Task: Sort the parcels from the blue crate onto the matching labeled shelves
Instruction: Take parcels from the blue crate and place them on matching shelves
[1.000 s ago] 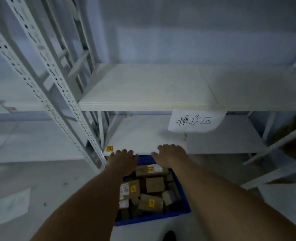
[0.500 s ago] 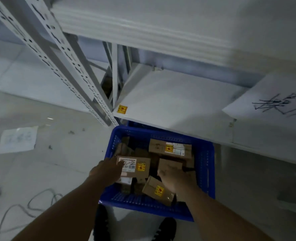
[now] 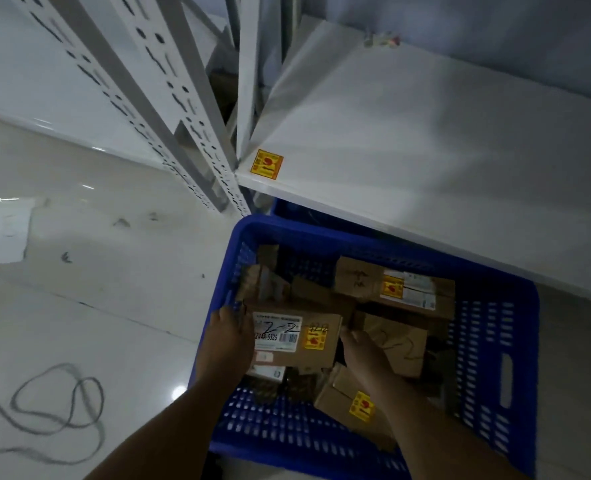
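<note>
In the blue crate [image 3: 488, 358], which stands on the floor under the front edge of the white shelf [image 3: 408, 133], the left hand [image 3: 230, 337] and right hand [image 3: 360, 348] grasp opposite ends of the "2-2" parcel [image 3: 297, 337], atop other parcels near the crate's left wall.
</note>
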Demonstrator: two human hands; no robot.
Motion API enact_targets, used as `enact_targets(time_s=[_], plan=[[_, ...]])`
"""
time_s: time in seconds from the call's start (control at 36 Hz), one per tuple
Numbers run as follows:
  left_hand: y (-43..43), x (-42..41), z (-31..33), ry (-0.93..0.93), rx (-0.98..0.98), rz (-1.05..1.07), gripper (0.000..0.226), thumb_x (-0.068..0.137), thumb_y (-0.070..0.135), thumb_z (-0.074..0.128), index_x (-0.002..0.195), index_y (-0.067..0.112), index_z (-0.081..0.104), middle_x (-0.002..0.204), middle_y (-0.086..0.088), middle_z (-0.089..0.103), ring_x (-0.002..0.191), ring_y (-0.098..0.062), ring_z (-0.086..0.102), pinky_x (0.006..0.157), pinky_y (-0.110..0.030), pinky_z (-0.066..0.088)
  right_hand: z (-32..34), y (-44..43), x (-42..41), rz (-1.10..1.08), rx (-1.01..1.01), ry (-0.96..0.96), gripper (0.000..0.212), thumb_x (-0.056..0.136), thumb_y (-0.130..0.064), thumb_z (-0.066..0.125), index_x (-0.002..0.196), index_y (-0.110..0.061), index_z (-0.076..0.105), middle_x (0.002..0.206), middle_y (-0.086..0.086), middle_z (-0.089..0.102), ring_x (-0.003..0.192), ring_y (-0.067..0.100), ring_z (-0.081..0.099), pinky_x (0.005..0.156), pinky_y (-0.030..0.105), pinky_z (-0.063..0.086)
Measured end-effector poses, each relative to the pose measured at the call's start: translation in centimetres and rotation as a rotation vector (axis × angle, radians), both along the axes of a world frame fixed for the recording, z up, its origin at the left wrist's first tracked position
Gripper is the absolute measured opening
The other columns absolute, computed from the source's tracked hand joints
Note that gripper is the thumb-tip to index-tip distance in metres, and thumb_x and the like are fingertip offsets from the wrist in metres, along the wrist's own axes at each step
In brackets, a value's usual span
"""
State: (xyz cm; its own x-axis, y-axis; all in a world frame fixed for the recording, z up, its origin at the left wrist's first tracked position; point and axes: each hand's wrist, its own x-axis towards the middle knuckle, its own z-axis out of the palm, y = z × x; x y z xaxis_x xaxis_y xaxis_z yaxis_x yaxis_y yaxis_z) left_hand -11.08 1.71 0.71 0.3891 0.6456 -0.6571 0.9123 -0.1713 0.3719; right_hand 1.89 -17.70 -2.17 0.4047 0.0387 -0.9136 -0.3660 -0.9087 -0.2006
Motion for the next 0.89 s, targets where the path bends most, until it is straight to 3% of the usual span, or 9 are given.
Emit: enact_targets(time_s=[0.14,0.22,0.36,0.56,0.64,0.69,0.75,0.81,0.89], plan=[[0.0,-1.2,-2.6,-0.124,-0.148,0.051,0.026,0.103,0.047,0.048,0.122,0.029,0.051,0.104,0.006,0.063,0.077,-0.011,0.07,0.06,-0.025,0.055,-3.3,0.3,-1.5,-0.178,0.006,0.019,0.061,0.106,-0.06,0.031,0.151,-0.021,0.047,0.139,0.01,0.061,0.119,0.029,0.06,0.085,0.035,0.046],[-0.3,-1.2,-2.8,-0.222,-0.305,0.174,0.017,0.102,0.04,0.055,0.116,0.03,0.053,0.097,0.0,0.074,0.075,-0.009,0.075,0.06,-0.025,0.059,-4.4,0.5,-2.0,-0.316,0.037,0.045,0.062,0.103,-0.066,0.034,0.145,-0.024,0.051,0.129,0.009,0.065,0.113,0.03,0.063,0.094,0.042,0.051],[-0.4,-0.8,-3.5,-0.248,-0.313,0.223,0.014,0.103,0.031,0.056,0.117,0.028,0.052,0.101,0.001,0.071,0.075,-0.002,0.073,0.053,-0.015,0.053,-5.1,1.1,-1.8,-0.466,0.074,0.085,0.064,0.098,-0.07,0.039,0.14,-0.024,0.054,0.128,0.009,0.066,0.114,0.031,0.062,0.099,0.045,0.048],[-0.2,0.0,-3.0,-0.194,-0.272,0.257,0.016,0.102,0.03,0.06,0.115,0.023,0.055,0.093,0.002,0.07,0.07,-0.008,0.07,0.047,-0.015,0.049,-3.6,0.9,-1.2,-0.499,0.132,0.07,0.08,0.082,-0.077,0.048,0.142,-0.025,0.055,0.134,0.008,0.064,0.118,0.031,0.062,0.103,0.05,0.05],[0.5,0.3,-2.3,-0.21,-0.286,0.294,0.022,0.098,0.032,0.067,0.115,0.019,0.063,0.091,0.001,0.076,0.072,-0.017,0.074,0.056,-0.032,0.059,-2.1,-0.2,-0.3,-0.496,0.19,0.061,0.081,0.072,-0.083,0.057,0.132,-0.029,0.065,0.124,0.002,0.071,0.112,0.026,0.067,0.099,0.046,0.053],[0.8,0.6,-1.4,-0.244,-0.354,0.337,0.019,0.096,0.026,0.07,0.112,0.015,0.067,0.09,-0.003,0.079,0.068,-0.019,0.075,0.058,-0.036,0.062,-0.6,-0.9,0.4,-0.483,0.244,0.071,0.055,0.086,-0.069,0.064,0.125,-0.03,0.07,0.117,0.0,0.076,0.108,0.022,0.071,0.096,0.042,0.054],[0.9,1.1,-0.2,-0.284,-0.41,0.356,0.016,0.096,0.02,0.07,0.11,0.011,0.07,0.091,-0.007,0.079,0.063,-0.018,0.074,0.052,-0.029,0.06,0.6,-1.8,1.1,-0.493,0.293,0.08,0.033,0.095,-0.048,0.068,0.123,-0.029,0.07,0.117,-0.001,0.076,0.11,0.02,0.069,0.1,0.04,0.052],[0.9,1.7,1.0,-0.3,-0.465,0.379,0.016,0.096,0.015,0.069,0.111,0.01,0.072,0.093,-0.008,0.079,0.075,-0.025,0.077,0.059,-0.032,0.062,2.2,-2.6,1.7,-0.518,0.319,0.095,0.025,0.095,-0.037,0.072,0.118,-0.029,0.069,0.115,-0.001,0.076,0.109,0.019,0.069,0.099,0.038,0.052],[0.9,2.5,3.2,-0.299,-0.576,0.415,0.023,0.094,0.012,0.071,0.116,0.012,0.072,0.1,-0.009,0.079,0.091,-0.031,0.077,0.077,-0.044,0.064,5.1,-3.7,2.3,-0.556,0.352,0.086,0.025,0.092,-0.029,0.076,0.114,-0.032,0.065,0.108,-0.004,0.074,0.1,0.016,0.067,0.08,0.032,0.05]])
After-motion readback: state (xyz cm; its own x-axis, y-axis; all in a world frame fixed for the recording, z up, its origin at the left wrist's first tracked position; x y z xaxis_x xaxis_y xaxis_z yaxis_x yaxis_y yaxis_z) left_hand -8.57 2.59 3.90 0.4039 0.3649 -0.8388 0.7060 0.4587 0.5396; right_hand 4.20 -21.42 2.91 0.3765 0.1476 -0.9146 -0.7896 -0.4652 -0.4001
